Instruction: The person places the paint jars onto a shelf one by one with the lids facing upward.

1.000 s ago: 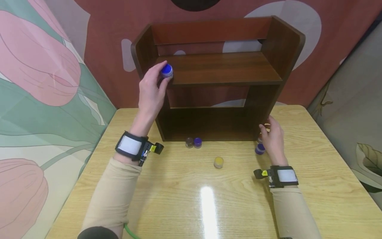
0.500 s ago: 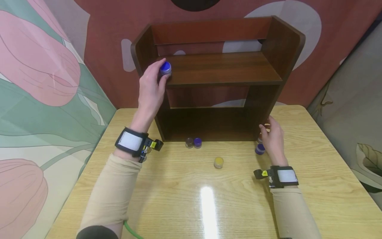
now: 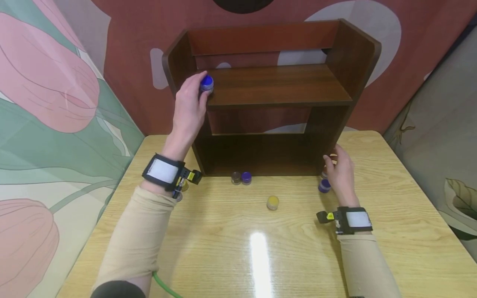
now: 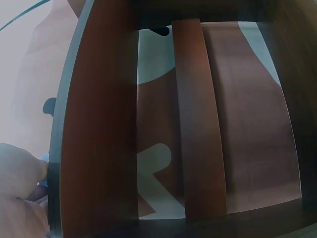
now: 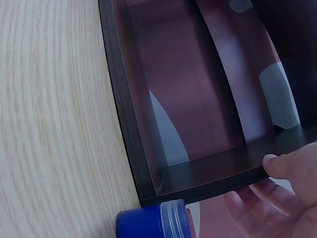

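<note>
My left hand (image 3: 187, 106) pinches a small clear jar with a blue lid (image 3: 207, 84) between thumb and fingers, right at the left end of the upper board of a dark brown wooden shelf (image 3: 275, 86). In the left wrist view that hand (image 4: 20, 186) shows only partly at the left edge, and the jar is mostly hidden. My right hand (image 3: 340, 176) grips the shelf's right side panel (image 5: 218, 186) low down, thumb on the front edge and fingers around the outside. Beside it, a blue-lidded jar (image 5: 141, 222) lies against the panel's bottom corner.
At the shelf's front foot stand a dark-lidded jar (image 3: 236, 178) and a purple-lidded jar (image 3: 246, 178). A yellow-lidded jar (image 3: 273, 203) is nearer on the wooden table (image 3: 223, 248). More jars are partly hidden behind the left wrist strap (image 3: 162, 170). A green cable (image 3: 164, 285) runs by the left sleeve.
My left hand has moved slightly up and left with the blue-lidded jar, closer over the upper board. My right hand stays where it was on the side panel.
</note>
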The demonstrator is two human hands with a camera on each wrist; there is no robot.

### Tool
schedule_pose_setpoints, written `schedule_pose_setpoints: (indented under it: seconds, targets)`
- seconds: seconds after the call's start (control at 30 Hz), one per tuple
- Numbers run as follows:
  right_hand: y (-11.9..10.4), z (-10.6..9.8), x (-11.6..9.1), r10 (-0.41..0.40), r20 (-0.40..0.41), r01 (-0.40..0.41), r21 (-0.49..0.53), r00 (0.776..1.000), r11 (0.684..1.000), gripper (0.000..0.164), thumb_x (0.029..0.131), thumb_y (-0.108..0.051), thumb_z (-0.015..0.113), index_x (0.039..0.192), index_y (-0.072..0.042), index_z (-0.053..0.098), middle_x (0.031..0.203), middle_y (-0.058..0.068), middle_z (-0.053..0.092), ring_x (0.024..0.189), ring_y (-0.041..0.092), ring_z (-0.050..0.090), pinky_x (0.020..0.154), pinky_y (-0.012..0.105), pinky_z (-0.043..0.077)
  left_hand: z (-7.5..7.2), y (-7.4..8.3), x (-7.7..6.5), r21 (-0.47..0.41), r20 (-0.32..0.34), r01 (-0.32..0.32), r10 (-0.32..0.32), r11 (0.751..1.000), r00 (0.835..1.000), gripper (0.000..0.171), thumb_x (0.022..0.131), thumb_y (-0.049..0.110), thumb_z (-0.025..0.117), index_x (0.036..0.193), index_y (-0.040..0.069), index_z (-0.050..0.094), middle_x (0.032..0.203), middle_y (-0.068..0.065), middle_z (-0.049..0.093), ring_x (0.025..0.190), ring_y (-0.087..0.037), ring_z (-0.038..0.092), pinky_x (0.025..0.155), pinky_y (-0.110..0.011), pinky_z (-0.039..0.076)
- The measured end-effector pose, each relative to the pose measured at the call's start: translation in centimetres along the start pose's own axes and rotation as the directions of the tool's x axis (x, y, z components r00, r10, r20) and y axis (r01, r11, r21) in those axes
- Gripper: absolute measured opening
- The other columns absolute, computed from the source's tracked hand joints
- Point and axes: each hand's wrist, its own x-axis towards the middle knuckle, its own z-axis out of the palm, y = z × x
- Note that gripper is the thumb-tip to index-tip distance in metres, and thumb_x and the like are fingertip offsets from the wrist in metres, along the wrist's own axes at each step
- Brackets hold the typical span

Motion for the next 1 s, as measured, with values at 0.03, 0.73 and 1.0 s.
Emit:
schedule_pose_setpoints:
  seconds: [0.03, 0.73, 1.0]
  targets:
    - [0.0, 0.0, 0.0, 0.001, 0.001, -0.001, 0.002, 1.000, 1.000, 0.036, 0.102, -0.008, 0.051, 0.138, -0.003, 0.050, 0.130, 0.026, 0.059, 0.112, 0.044, 0.064, 0.084, 0.057, 0.059, 0.0, 0.0, 0.0, 0.003, 0.005, 0.002, -0.002, 1.000, 1.000, 0.048, 0.101, 0.014, 0.056, 0.147, 0.010, 0.048, 0.150, -0.010, 0.051, 0.142, -0.021, 0.047, 0.121, -0.027, 0.035]
    - [-0.1, -0.3, -0.2, 0.007, 0.002, -0.007, 0.005, 1.000, 1.000, 0.036, 0.102, -0.008, 0.051, 0.138, -0.004, 0.051, 0.130, 0.025, 0.059, 0.113, 0.044, 0.063, 0.084, 0.057, 0.058, -0.5, 0.6, 0.5, 0.046, 0.077, 0.071, -0.074, 0.996, 0.994, 0.051, 0.100, 0.015, 0.057, 0.150, 0.010, 0.044, 0.154, -0.009, 0.048, 0.145, -0.022, 0.044, 0.121, -0.032, 0.035]
    - [-0.3, -0.4, -0.3, 0.016, 0.013, -0.016, 0.001, 1.000, 1.000, 0.037, 0.103, -0.009, 0.051, 0.139, -0.005, 0.050, 0.131, 0.025, 0.058, 0.114, 0.043, 0.063, 0.084, 0.057, 0.059, -0.8, 0.9, 0.7, 0.078, 0.120, 0.123, -0.132, 0.989, 0.984, 0.054, 0.101, 0.016, 0.056, 0.153, 0.013, 0.040, 0.158, -0.006, 0.042, 0.148, -0.021, 0.040, 0.121, -0.032, 0.033]
